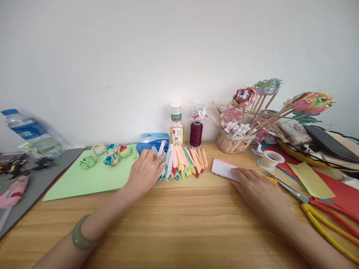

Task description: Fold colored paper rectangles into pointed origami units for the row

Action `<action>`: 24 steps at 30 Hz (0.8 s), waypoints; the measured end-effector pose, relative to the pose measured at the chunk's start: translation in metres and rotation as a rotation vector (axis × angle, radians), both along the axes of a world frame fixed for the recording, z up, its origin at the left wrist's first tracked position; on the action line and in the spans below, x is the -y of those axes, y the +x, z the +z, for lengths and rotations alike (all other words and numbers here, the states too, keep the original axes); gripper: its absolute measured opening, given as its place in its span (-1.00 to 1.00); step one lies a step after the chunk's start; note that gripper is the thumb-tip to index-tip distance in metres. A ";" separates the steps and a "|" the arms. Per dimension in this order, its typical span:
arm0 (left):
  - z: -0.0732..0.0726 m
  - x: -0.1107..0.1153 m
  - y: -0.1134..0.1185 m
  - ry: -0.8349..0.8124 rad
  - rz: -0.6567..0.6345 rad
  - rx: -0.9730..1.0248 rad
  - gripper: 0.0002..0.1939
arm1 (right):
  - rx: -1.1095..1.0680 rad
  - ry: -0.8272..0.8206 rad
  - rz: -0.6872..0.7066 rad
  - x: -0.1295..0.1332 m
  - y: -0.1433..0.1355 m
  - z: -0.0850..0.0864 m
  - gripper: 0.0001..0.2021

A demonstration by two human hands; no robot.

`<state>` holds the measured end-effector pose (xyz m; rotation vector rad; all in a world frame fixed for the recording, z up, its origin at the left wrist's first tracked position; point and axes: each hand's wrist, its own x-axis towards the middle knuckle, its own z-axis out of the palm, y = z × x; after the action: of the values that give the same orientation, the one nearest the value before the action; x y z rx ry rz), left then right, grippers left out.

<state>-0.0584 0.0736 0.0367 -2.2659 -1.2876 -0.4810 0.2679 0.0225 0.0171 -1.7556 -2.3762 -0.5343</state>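
My left hand point(147, 168) is at the left end of a row of folded paper pieces point(182, 160) in peach, blue, yellow and white. Its fingers are closed around a pale folded paper piece point(161, 148) that sticks up past the fingertips; part of the grip is hidden. On the right, my right hand point(256, 186) rests at the near right end of a small stack of white and pink paper slips point(223, 169), its fingers on top and thumb at the front edge. A green bangle sits on my left wrist.
A green sheet point(92, 183) with several paper flowers point(111, 160) lies left. Behind stand a bottle point(176, 127), maroon thread point(196, 134) and a basket point(235, 144) of paper rolls. Scissors point(303, 198), a ribbon spool point(270, 160) and coloured paper point(311, 179) lie right.
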 end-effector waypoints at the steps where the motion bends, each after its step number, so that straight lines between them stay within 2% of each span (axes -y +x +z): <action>1: 0.001 0.000 0.001 0.009 0.011 0.005 -0.72 | 0.019 -0.022 -0.003 0.000 0.000 0.000 -0.82; 3: 0.002 0.000 0.002 0.030 0.019 0.018 -0.66 | 0.046 -0.062 -0.013 0.001 0.000 0.000 -0.79; 6: 0.002 0.000 0.004 0.053 -0.055 0.040 -0.65 | 0.068 -0.092 -0.057 0.003 0.001 0.002 -0.77; 13: 0.001 0.014 0.018 0.193 -0.517 0.105 -0.78 | 0.033 -0.035 -0.179 0.004 0.003 0.001 -0.83; 17: -0.001 0.027 0.026 0.228 -0.646 0.122 -0.79 | -0.035 0.060 -0.185 0.003 0.002 0.000 -0.76; 21: -0.001 0.042 0.034 0.199 -0.715 0.137 -0.76 | -0.118 0.178 -0.106 0.003 0.005 0.006 -0.67; 24: -0.003 0.054 0.042 0.130 -0.749 0.127 -0.68 | -0.149 0.195 0.124 0.010 -0.002 0.010 -0.67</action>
<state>-0.0161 0.0195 0.0332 -2.5775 -0.3879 -0.9396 0.2662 0.0127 0.0273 -1.5010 -2.2303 -0.5744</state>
